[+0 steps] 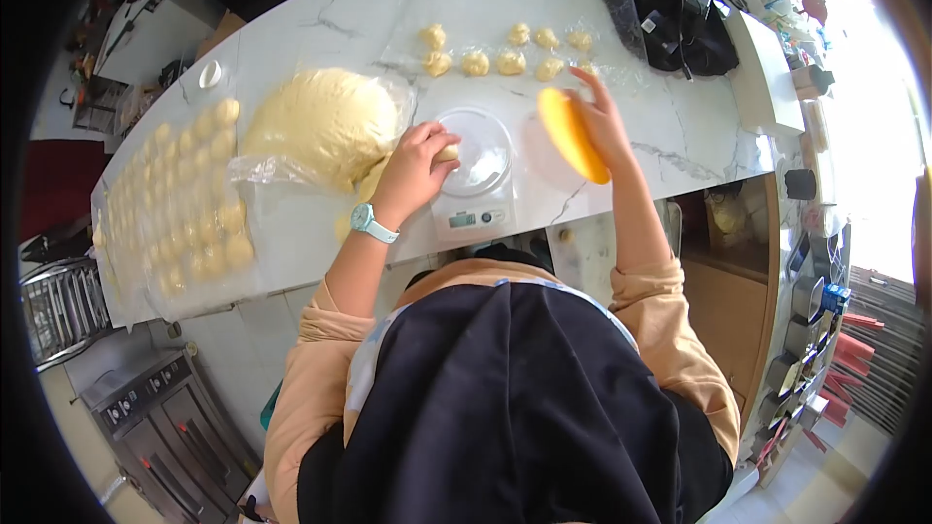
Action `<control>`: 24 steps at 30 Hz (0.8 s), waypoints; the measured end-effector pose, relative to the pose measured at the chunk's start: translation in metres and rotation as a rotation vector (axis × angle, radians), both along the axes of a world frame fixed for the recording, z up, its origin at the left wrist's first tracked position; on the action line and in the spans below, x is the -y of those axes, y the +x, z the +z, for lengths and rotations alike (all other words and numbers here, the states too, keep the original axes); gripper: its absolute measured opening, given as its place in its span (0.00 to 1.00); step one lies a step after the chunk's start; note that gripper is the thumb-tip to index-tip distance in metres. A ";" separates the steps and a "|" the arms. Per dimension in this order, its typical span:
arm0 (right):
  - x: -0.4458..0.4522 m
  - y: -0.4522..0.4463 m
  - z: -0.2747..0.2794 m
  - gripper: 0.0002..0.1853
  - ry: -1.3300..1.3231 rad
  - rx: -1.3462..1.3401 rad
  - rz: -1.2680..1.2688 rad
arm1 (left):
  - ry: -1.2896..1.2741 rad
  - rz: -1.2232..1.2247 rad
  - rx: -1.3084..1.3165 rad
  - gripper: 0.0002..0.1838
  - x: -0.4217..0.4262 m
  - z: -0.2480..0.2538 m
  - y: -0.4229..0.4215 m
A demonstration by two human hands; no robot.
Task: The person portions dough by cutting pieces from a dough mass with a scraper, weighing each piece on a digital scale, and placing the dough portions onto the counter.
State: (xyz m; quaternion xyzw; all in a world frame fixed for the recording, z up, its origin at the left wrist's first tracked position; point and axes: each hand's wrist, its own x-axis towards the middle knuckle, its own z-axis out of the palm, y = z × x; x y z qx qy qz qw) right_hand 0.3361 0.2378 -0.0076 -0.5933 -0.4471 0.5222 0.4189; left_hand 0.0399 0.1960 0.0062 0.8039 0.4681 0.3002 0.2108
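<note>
My left hand point(417, 163), with a pale watch on the wrist, is closed around a small piece of dough point(448, 152) at the left rim of the see-through dish point(482, 167). That dish sits on a white kitchen scale point(475, 220) with a small display. To the right of the scale, my right hand point(604, 124) grips a yellow dough scraper point(571, 136), held above the counter. A large mound of dough point(320, 121) lies on plastic film left of my left hand. Beyond the scale, several small dough pieces point(511, 62) are set out in two rows on plastic film.
Many dough balls lie under plastic film point(184, 204) on the left of the marble counter point(670, 136). A black bag point(680, 19) and a white box point(764, 73) stand at the back right. A small white lid-like object point(210, 75) lies at the back left.
</note>
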 end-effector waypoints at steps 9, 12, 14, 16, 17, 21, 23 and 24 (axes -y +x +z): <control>-0.047 -0.030 0.013 0.22 -0.277 -0.420 0.079 | -0.622 0.077 0.176 0.17 -0.064 0.028 0.027; -0.050 -0.023 -0.003 0.19 -0.333 -0.555 0.057 | -0.830 0.028 0.066 0.19 -0.094 0.006 0.043; -0.058 -0.021 0.005 0.18 -0.299 -0.587 0.047 | -0.699 -0.019 0.095 0.19 -0.102 -0.002 0.063; -0.060 -0.022 0.031 0.18 -0.272 -0.574 0.072 | -0.530 -0.046 0.129 0.18 -0.108 -0.016 0.081; -0.062 -0.020 0.037 0.19 -0.239 -0.647 0.081 | -0.421 -0.050 0.148 0.18 -0.117 -0.023 0.089; -0.067 -0.014 0.046 0.19 -0.174 -0.763 0.107 | 0.066 0.115 0.165 0.17 -0.162 -0.036 0.102; -0.067 -0.014 0.046 0.18 -0.182 -0.731 0.103 | 0.053 0.154 0.028 0.18 -0.189 -0.059 0.092; -0.065 -0.015 0.043 0.18 -0.196 -0.712 0.096 | 0.046 0.177 -0.039 0.19 -0.192 -0.056 0.090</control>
